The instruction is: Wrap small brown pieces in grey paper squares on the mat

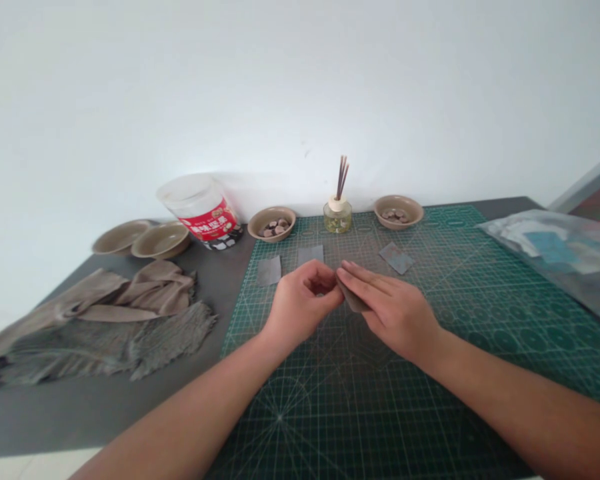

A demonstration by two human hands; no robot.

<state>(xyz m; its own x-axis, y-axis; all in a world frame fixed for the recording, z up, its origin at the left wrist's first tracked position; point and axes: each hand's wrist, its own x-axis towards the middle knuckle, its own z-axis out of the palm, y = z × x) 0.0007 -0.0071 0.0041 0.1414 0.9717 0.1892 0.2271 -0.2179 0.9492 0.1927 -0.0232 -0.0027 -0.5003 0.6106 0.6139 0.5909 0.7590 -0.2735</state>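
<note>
My left hand (304,297) is closed in a pinch, its thumb and index finger meeting at the near edge of a small dark grey-brown sheet. What sits between those fingertips is too hidden to name. My right hand (400,310) holds the small sheet (353,298), which looks like a piece of sandpaper, under its extended fingers. Both hands meet above the green cutting mat (325,407). Beyond them lie similar grey square sheets: one at left (269,271), one in the middle (311,255) and one at right (396,258).
Two tan bowls, left (256,230) and right (414,215), hold small round brown pieces. Between them stands a reed diffuser (338,217). Farther left are a plastic tub (210,217), two more bowls (163,241) and crumpled cloths (150,333). A clear bag (555,247) lies right.
</note>
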